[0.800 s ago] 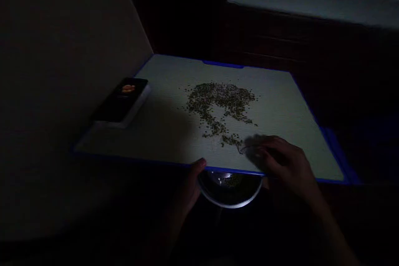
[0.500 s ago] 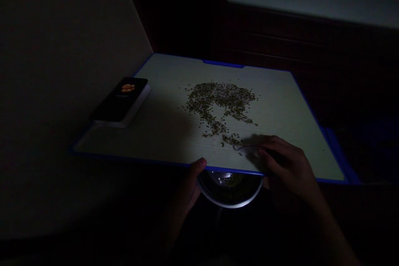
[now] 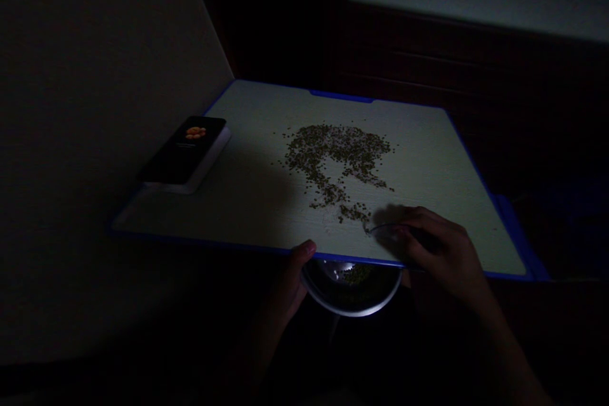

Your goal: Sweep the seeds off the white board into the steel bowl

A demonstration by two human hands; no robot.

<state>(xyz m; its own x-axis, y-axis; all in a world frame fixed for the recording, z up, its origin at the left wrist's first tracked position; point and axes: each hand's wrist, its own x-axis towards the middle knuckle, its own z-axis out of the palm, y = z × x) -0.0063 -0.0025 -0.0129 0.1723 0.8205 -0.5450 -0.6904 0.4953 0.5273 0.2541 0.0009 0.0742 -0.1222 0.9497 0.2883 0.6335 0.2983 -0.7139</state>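
Note:
Small greenish beans or seeds point(image 3: 337, 143) lie scattered in a curved patch on a pale board with a blue rim point(image 3: 428, 190). My right hand point(image 3: 442, 250) is closed on a thin, curved metal spoon point(image 3: 383, 226). Its tip touches the board beside a few grains near the front edge. Under that edge sits a round metal bowl point(image 3: 366, 313) with similar grains inside. My left hand point(image 3: 295, 282) grips the bowl's left side, its thumb resting over the board's rim; the other fingers are mostly hidden.
A dark phone-like device point(image 3: 183, 152) with an orange picture lies on a white block at the board's left side. A pale wall point(image 3: 104, 108) rises on the left. Dark panelling point(image 3: 428, 57) stands behind the board, and the surroundings are very dim.
My right hand has drawn the spoon slightly right and towards the front edge. My left hand and the bowl have hardly moved.

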